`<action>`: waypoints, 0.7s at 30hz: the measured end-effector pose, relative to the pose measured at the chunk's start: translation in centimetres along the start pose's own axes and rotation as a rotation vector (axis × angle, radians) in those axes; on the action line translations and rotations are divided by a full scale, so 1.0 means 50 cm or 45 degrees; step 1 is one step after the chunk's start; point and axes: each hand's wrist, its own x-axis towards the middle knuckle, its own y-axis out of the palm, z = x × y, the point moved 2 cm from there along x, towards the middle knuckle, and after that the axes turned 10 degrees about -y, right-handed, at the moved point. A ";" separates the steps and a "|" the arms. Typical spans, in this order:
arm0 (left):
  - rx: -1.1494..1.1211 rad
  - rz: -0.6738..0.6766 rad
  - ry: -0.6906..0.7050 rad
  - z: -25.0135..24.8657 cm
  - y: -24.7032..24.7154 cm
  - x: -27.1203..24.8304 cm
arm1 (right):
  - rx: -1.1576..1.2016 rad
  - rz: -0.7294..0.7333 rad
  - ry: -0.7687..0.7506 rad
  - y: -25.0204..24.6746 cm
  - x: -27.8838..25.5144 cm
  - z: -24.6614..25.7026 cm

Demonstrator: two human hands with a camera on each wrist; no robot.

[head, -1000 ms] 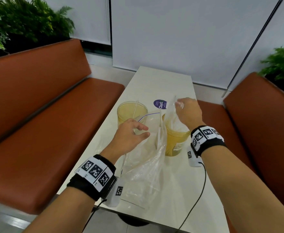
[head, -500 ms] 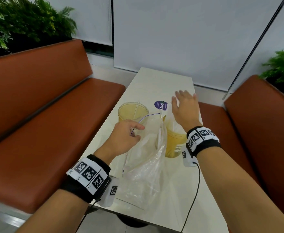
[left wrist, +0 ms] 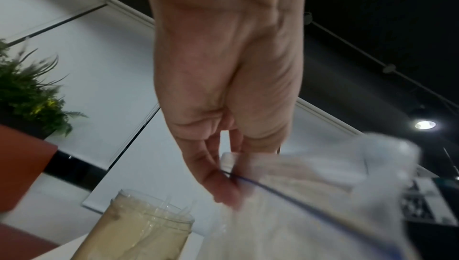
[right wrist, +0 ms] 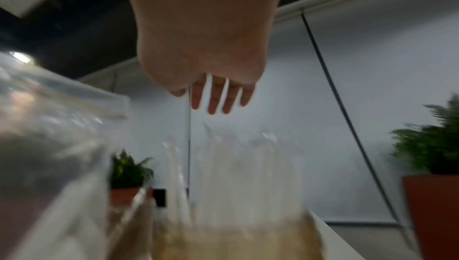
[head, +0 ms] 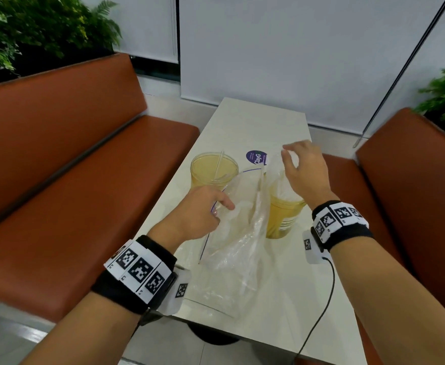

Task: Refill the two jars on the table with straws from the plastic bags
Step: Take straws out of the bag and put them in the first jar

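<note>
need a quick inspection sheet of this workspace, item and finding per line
surface: white table, narrow, running away from the person
job's things: left jar holds a few straws; right jar is packed with straws; clear plastic bag lies between and in front of the jars
clutter: round purple sticker on the table
hands: left hand pinches the bag's blue-lined mouth; right hand is above the right jar, fingers loose, whether they touch the straw tops is unclear
cables: black cable runs from the right wrist unit off the near table edge
surroundings: brown benches on both sides, plants behind, white blinds
</note>
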 end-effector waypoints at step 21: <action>-0.323 -0.181 -0.096 0.031 0.003 0.017 | 0.114 1.899 -0.131 0.081 -0.117 0.260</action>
